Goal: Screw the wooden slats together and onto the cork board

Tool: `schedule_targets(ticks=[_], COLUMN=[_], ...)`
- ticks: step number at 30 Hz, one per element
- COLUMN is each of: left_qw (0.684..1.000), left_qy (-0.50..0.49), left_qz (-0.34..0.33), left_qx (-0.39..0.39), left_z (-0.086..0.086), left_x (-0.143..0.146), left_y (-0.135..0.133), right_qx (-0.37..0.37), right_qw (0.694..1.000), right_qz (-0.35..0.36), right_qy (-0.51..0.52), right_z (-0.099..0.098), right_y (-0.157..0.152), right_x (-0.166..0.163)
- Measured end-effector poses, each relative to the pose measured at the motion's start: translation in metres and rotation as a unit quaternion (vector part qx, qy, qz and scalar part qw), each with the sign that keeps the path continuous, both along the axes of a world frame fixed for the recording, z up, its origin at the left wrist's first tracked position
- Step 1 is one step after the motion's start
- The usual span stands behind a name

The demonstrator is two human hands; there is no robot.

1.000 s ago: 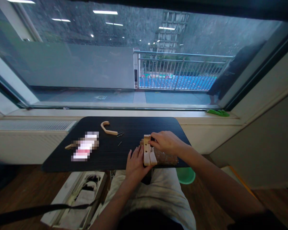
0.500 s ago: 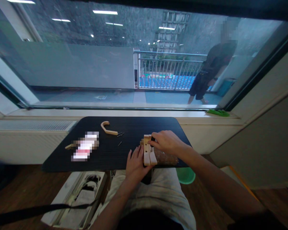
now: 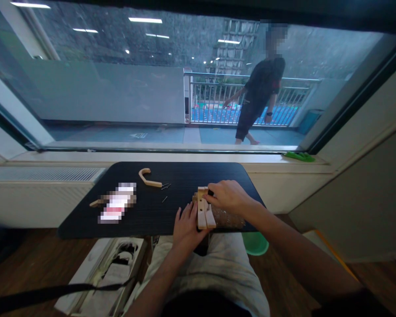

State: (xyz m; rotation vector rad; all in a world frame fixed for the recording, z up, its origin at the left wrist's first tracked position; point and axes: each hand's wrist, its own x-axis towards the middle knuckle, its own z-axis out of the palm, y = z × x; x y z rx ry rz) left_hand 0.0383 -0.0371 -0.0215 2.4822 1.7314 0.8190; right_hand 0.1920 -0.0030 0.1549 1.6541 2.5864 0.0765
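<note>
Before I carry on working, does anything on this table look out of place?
Slightly: small metal pieces lie loose beside the hook on the table, with a lone one set apart, which might roll away. I see nothing spilled around the held wood; the pixelated patch can't be judged.

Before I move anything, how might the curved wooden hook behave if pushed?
The hook looks like solid wood, so probably stiff and fairly light. Lying flat, it would likely slide, not roll. The thin metal pieces by its straight end might shift too.
</note>
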Motion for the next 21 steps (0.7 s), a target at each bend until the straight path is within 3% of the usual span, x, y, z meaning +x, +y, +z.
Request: schedule_targets(ticks=[7, 12, 21], left_qw=[1.0, 1.0, 1.0], left_qy=[0.006, 0.01, 0.009], left_qz=[-0.002, 0.005, 0.001], left_qx=[0.008, 0.014, 0.008], left_z=[0.0, -0.003, 0.0], left_x=[0.0, 0.0, 0.0], left_y=[0.0, 0.0, 0.0], right_qx=[0.002, 0.005, -0.042], right_qw=[1.0, 0.998, 0.996], right_qz=[-0.002, 0.044, 0.072], right_qy=[-0.003, 0.033, 0.028], right_z=[-0.005, -0.011, -0.004], right_y=[0.003, 0.005, 0.0], right_x=[-0.001, 0.001, 0.004])
